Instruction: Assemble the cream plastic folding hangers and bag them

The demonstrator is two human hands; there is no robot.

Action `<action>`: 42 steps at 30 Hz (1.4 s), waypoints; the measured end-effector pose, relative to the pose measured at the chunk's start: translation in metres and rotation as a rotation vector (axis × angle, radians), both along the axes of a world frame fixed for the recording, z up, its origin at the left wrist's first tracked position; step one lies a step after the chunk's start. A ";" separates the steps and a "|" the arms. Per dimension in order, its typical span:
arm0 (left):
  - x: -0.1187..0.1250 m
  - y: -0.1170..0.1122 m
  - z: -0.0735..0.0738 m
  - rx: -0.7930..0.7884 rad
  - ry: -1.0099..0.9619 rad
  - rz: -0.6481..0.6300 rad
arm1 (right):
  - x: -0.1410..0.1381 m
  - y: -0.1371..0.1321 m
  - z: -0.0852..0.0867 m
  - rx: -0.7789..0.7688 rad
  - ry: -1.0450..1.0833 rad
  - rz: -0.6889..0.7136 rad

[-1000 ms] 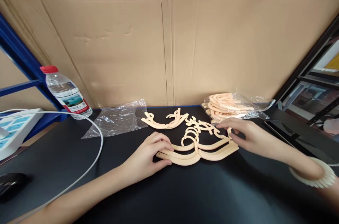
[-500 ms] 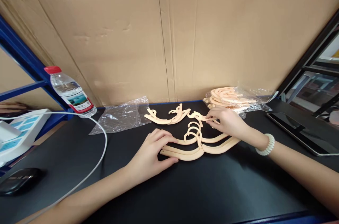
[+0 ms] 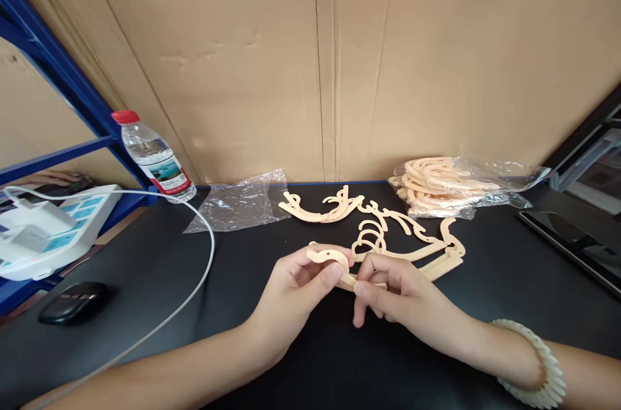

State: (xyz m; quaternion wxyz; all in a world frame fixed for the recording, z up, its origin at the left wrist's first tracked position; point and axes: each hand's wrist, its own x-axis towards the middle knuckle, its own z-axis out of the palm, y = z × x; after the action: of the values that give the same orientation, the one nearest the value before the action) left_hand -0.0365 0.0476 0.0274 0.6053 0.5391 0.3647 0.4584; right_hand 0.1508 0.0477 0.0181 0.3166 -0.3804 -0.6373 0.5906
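My left hand pinches a beige plastic folding clothes hanger between thumb and fingers, above the near part of the desk. My right hand, its thumb and forefinger closed, grips the right end of the same hanger; part of the piece is hidden by the fingers. Just behind the hands lie more beige hangers, with curved hooks and arms overlapping. Farther back rests another group of folded hanger pieces.
A clear plastic bag packed with hangers lies at the back right, a flattened clear bag at the back left. A water bottle, white cable, power strip and black mouse stand left. A dark tablet lies right.
My left hand has lifted a hanger off the desk. My right hand has come back from the far pieces and gripped it too. The hangers on the right have shifted, and the view has turned slightly.
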 end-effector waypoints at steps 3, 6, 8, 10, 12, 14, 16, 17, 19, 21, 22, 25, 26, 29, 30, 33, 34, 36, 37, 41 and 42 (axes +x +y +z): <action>-0.002 0.002 0.002 -0.072 -0.005 0.025 | -0.002 0.001 -0.005 0.009 -0.013 0.010; -0.005 0.008 0.007 -0.078 -0.022 0.019 | 0.005 0.002 -0.005 0.171 -0.132 -0.003; -0.009 0.014 0.009 -0.049 -0.020 0.020 | 0.013 0.005 -0.006 0.367 -0.241 -0.053; -0.013 0.020 0.010 -0.018 0.023 0.046 | 0.022 0.009 -0.007 0.609 -0.339 -0.123; -0.017 0.025 0.010 0.000 0.098 0.090 | 0.030 0.012 -0.009 0.819 -0.440 -0.165; -0.021 0.029 0.009 -0.015 0.160 0.146 | 0.034 0.013 -0.011 0.942 -0.542 -0.156; -0.024 0.032 0.008 -0.058 0.181 0.196 | 0.035 0.011 -0.013 0.995 -0.604 -0.127; -0.025 0.034 0.007 -0.082 0.178 0.212 | 0.034 0.010 -0.013 0.996 -0.606 -0.109; -0.026 0.034 0.007 -0.110 0.171 0.230 | 0.031 0.006 -0.012 0.909 -0.555 -0.094; -0.024 0.032 0.007 -0.084 0.184 0.226 | 0.027 0.003 -0.008 0.676 -0.429 -0.112; -0.022 0.030 0.007 -0.054 0.201 0.208 | 0.025 0.002 -0.006 0.528 -0.343 -0.121; -0.013 0.018 0.007 0.036 0.281 0.088 | 0.018 0.003 -0.002 0.116 -0.066 -0.092; -0.011 0.013 0.007 0.047 0.316 0.038 | 0.016 0.003 -0.001 0.023 0.007 -0.071; -0.007 0.004 0.007 0.022 0.381 -0.068 | 0.013 0.004 -0.002 -0.119 0.129 -0.043; -0.007 0.003 0.007 0.006 0.366 -0.086 | 0.013 0.004 -0.002 -0.130 0.154 -0.051; -0.009 0.004 0.007 -0.058 0.160 -0.085 | 0.015 0.004 -0.002 -0.131 0.235 -0.140; -0.009 0.005 0.007 -0.082 0.064 -0.081 | 0.015 0.004 -0.002 -0.127 0.257 -0.180; -0.008 0.005 0.006 -0.123 -0.065 -0.080 | 0.014 0.004 -0.001 -0.111 0.280 -0.227; -0.006 0.004 0.005 -0.128 -0.072 -0.078 | 0.012 0.004 -0.002 -0.101 0.280 -0.222; -0.005 0.001 0.002 -0.111 0.044 0.019 | 0.010 0.004 -0.005 0.073 0.182 -0.162; -0.007 0.001 0.002 -0.109 0.040 0.072 | 0.012 0.006 -0.006 0.192 0.112 -0.178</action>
State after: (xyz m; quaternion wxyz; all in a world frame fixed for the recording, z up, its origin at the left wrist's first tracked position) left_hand -0.0435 0.0489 0.0296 0.6095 0.5010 0.4201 0.4484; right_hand 0.1631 0.0535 0.0122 0.4376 -0.3700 -0.6361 0.5168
